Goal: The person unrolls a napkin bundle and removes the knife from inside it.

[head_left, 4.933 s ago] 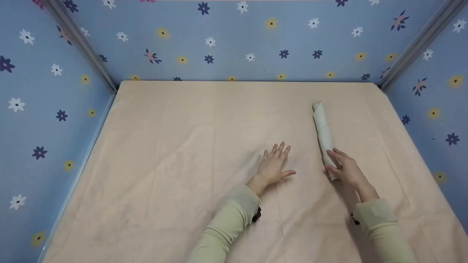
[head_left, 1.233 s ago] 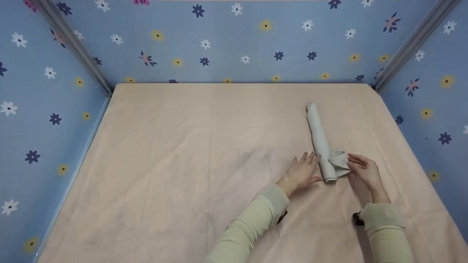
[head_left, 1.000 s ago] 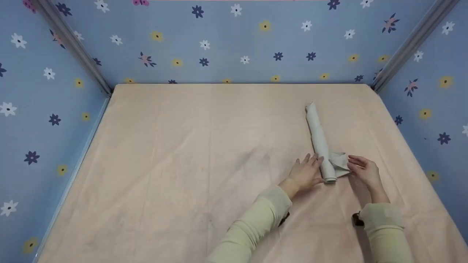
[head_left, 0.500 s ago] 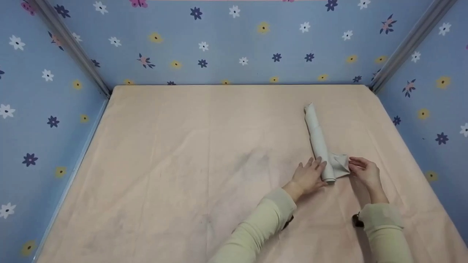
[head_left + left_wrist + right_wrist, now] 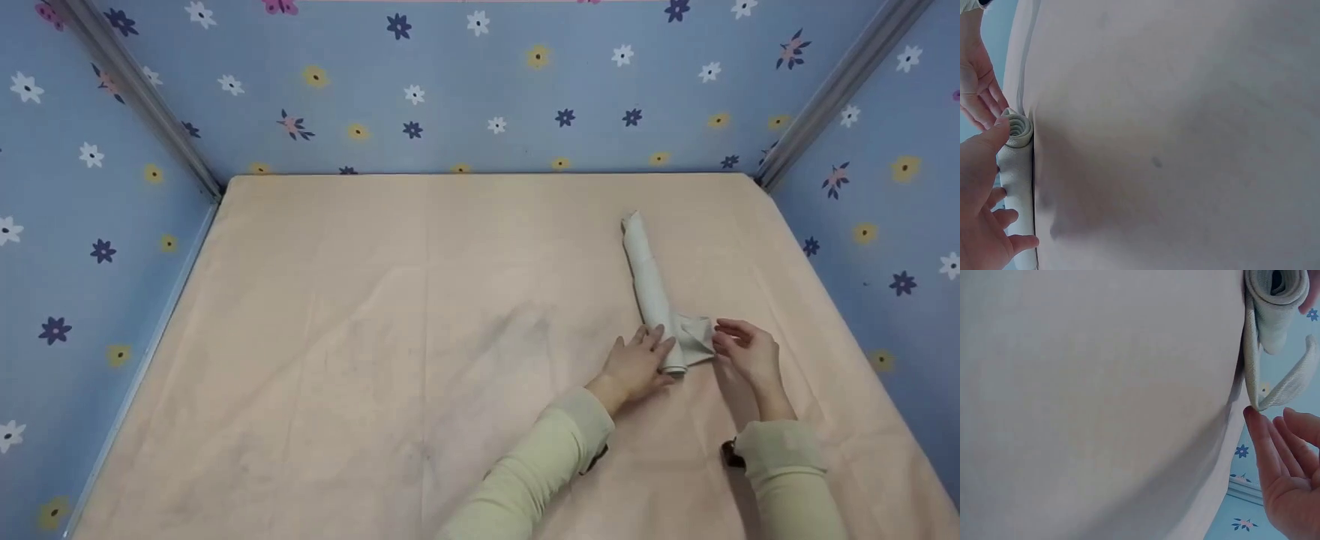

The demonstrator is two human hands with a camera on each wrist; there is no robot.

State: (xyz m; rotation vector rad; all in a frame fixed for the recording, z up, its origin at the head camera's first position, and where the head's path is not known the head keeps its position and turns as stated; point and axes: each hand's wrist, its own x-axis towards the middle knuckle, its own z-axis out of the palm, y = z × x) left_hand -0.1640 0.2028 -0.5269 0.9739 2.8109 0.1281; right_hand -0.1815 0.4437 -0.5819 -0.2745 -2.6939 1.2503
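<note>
A pale grey-green rolled cloth (image 5: 648, 281) lies lengthwise on the right part of the table, with a loose flap (image 5: 697, 341) sticking out at its near end. My left hand (image 5: 634, 366) rests its fingers on the roll from the left. In the left wrist view the thumb touches the spiral end of the rolled cloth (image 5: 1017, 174), the other fingers spread along its side. To the right of the flap is my right hand (image 5: 752, 358). The right wrist view has a fingertip touching the fold of the flap (image 5: 1289, 385), while the thumb stands apart from it.
A peach-coloured sheet (image 5: 337, 315) with creases and faint stains covers the table. Blue flowered panels (image 5: 480, 97) enclose the back and both sides, with grey metal posts (image 5: 142, 97) at the corners.
Earlier my left hand lay flat left of the roll and my right hand was on its near end. The flap has since come out to the right, and my left hand has moved onto the roll.
</note>
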